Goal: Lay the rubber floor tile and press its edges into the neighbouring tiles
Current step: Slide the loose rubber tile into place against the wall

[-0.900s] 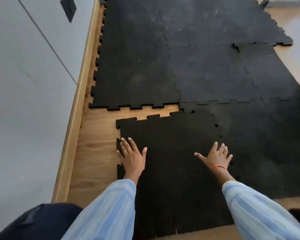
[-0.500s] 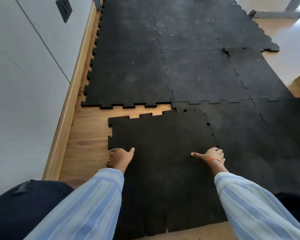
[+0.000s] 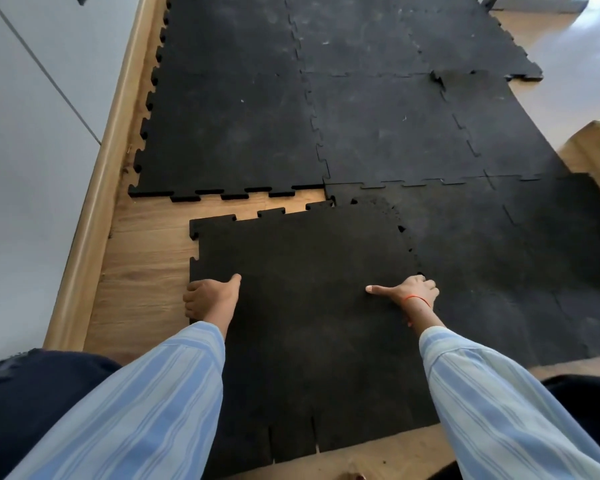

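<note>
**Fingers curled round both side edges of loose tile**

Fingers [image 3: 192, 296] of L hand [image 3: 210, 301] wrap over the tile's left edge, thumb lying flat on top; L hand thus grips loose rubber tile [image 3: 302, 306]; R hand [image 3: 411, 294] grips the opposite edge, thumb stretched across the top surface, fingers bent over the rim where it overlaps a laid tile; red thread at R wrist [image 3: 417, 299]; both arms in blue striped sleeves [image 3: 492, 403]. Tile lies on wood floor [image 3: 142, 258], not interlocked; its toothed far edge sits near, but apart from, toothed edge of neighbouring tiles [image 3: 229, 133], strip of floor showing between; right side rests atop adjacent laid tile [image 3: 482, 254]. Skirting board [image 3: 101, 188] runs along left wall.
</note>
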`<state>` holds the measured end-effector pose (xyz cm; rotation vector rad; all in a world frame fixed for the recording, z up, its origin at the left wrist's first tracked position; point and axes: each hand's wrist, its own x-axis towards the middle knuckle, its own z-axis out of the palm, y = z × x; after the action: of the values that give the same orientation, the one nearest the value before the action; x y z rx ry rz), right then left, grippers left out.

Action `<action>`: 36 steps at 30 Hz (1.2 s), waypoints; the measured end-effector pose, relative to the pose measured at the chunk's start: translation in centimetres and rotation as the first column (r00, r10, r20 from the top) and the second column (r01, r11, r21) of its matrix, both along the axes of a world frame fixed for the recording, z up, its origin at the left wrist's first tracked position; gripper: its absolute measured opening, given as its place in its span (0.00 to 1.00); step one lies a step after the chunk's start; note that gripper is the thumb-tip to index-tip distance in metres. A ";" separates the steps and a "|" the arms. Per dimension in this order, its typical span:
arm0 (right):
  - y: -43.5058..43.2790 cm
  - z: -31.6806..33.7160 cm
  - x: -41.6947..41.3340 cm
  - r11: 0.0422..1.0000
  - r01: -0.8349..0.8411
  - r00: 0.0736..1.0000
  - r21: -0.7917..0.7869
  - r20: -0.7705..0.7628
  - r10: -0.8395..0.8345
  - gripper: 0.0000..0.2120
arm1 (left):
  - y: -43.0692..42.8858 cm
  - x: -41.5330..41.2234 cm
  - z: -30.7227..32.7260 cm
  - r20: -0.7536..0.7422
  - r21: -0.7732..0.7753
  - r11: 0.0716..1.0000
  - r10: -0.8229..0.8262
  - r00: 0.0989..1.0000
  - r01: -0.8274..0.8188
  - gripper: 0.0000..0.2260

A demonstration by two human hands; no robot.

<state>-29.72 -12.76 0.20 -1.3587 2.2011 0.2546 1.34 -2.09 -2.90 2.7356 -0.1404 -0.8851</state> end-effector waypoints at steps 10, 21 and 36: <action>-0.8 1.2 0.1 0.949 0.277 0.961 -0.150 0.027 -0.276 0.55 | 0.9 2.8 -0.1 -0.104 -0.187 0.965 0.169 0.980 -0.186 0.32; -0.8 2.1 6.9 0.928 0.359 0.898 -0.100 0.310 -0.314 0.54 | 0.4 10.3 4.0 -0.060 -0.379 0.874 0.306 0.950 -0.306 0.40; -0.5 1.5 14.7 0.984 -0.173 0.939 0.028 0.307 0.157 0.48 | -0.9 13.2 2.8 -0.163 0.003 0.917 -0.392 0.905 0.398 0.49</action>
<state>-15.01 -13.29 1.66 -1.4487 1.8183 0.1522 14.57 -3.00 -0.15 2.6981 -0.6745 -1.2163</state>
